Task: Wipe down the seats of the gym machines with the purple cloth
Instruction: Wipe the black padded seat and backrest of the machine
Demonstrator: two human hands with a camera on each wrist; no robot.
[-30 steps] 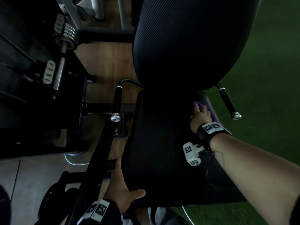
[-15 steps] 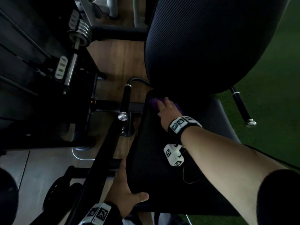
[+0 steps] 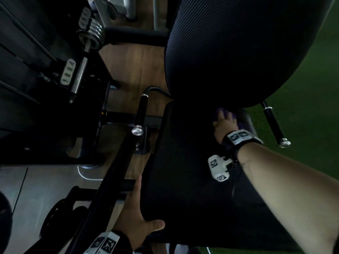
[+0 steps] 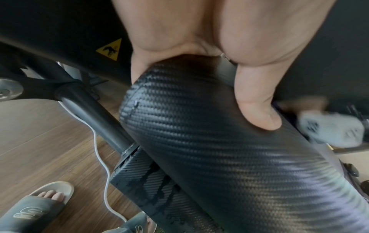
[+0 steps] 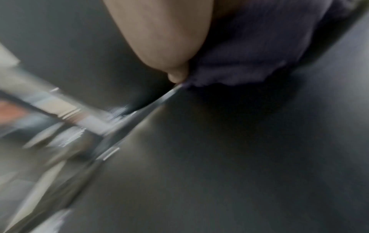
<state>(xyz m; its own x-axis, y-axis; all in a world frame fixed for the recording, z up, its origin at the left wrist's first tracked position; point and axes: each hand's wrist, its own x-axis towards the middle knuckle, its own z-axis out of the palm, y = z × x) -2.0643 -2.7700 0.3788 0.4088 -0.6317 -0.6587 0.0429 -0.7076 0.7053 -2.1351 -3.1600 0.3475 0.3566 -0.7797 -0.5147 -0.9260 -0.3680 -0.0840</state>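
Purple cloth [image 3: 243,123] lies at the far right of the black seat [image 3: 183,180], tucked just under the ribbed backrest [image 3: 238,52]. Right hand [image 3: 224,125] lies on top of it, pressing it to the pad; fingers reach forward, how far they spread I cannot tell. Right wrist view, blurred: cloth [image 5: 259,47] bunched against the thumb [image 5: 159,39]. Left hand [image 3: 135,213] grips the seat's near left corner, thumb over the near edge, fingers along the side. Left wrist view: hand [image 4: 199,31] clamped on the carbon-weave padding [image 4: 219,141].

Room is dim. Wood floor [image 3: 134,65] to the left, green turf [image 3: 311,88] to the right. Chrome-capped handles [image 3: 141,112] flank the seat. Weight plates [image 3: 91,32] sit far left. White cable [image 4: 99,149] trails over the floor beside a sandalled foot [image 4: 40,205].
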